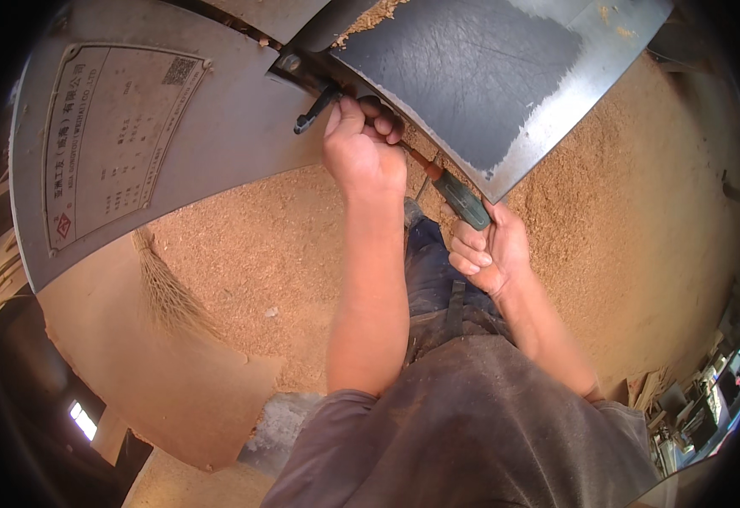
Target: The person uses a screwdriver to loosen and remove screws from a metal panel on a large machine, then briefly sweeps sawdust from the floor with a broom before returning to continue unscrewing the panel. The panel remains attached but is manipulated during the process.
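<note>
In my right hand [497, 245] is a screwdriver with a dark green handle [461, 201] and an orange-red collar, its fingers wrapped round the handle's lower end. The shaft slants up and left under the edge of a metal machine table [539, 140] and toward my left hand. My left hand [366, 144] is raised under that table with its fingers curled in. What those fingers close on is hidden, as is the screwdriver's tip. Just left of them a black lever handle [315, 112] sticks out below a metal bracket [289, 63].
A grey machine panel with a data plate [116, 144] stands at the left. Sawdust [260, 237] covers the floor below. A straw broom [171, 292] lies by a brown board [150, 364]. Wood offcuts [645, 389] are piled at the lower right.
</note>
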The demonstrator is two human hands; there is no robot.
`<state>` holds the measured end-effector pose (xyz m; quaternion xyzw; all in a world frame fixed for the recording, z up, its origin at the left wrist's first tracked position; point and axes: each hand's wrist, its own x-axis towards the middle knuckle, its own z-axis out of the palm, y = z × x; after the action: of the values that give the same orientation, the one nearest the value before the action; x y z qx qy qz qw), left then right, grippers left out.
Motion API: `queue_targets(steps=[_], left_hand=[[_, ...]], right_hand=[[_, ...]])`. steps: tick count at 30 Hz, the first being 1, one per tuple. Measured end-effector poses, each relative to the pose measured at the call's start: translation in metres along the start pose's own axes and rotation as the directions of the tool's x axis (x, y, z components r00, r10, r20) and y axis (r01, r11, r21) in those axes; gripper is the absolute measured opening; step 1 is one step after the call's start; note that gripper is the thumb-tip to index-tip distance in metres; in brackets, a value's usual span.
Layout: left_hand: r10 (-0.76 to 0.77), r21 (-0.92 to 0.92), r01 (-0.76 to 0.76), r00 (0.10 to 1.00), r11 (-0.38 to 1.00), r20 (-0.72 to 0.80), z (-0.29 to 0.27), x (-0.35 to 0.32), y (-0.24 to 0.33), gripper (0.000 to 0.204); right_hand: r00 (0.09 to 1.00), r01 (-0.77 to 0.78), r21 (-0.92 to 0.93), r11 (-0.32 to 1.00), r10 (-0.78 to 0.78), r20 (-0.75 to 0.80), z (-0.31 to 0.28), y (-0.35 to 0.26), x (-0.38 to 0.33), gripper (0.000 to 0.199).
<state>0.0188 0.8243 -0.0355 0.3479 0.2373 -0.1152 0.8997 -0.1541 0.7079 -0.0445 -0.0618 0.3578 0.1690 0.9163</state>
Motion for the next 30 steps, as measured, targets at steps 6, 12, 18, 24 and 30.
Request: queue_targets(steps=[6, 12, 18, 24, 30], left_hand=[[0.008, 0.011, -0.008, 1.0, 1.0, 0.002, -0.003, 0.005, -0.001, 0.014], [-0.013, -0.047, 0.012, 1.0, 0.999, -0.02, 0.0, -0.005, -0.003, 0.014], [-0.007, -0.016, 0.007, 1.0, 1.0, 0.023, -0.002, -0.007, -0.006, 0.018], [0.019, -0.039, -0.019, 1.0, 0.999, 0.003, -0.003, -0.003, -0.007, 0.015], [0.039, 0.008, -0.039, 0.994, 0.999, -0.1, 0.008, -0.003, -0.008, 0.018]], right_hand=[[0.822, 0.391, -0.687, 0.612, -0.568, -0.038, 0.011, 0.025, -0.002, 0.035], [0.971, 0.198, -0.302, 0.932, -0.23, -0.073, 0.001, 0.006, -0.003, 0.031], [0.789, 0.315, -0.822, 0.474, -0.612, -0.05, 0.014, 0.018, -0.003, 0.031], [0.987, 0.146, -0.191, 0.971, -0.129, 0.1, -0.008, 0.005, 0.0, 0.032], [0.688, 0.301, -0.949, -0.099, -0.666, 0.288, 0.01, 0.007, -0.006, 0.043]])
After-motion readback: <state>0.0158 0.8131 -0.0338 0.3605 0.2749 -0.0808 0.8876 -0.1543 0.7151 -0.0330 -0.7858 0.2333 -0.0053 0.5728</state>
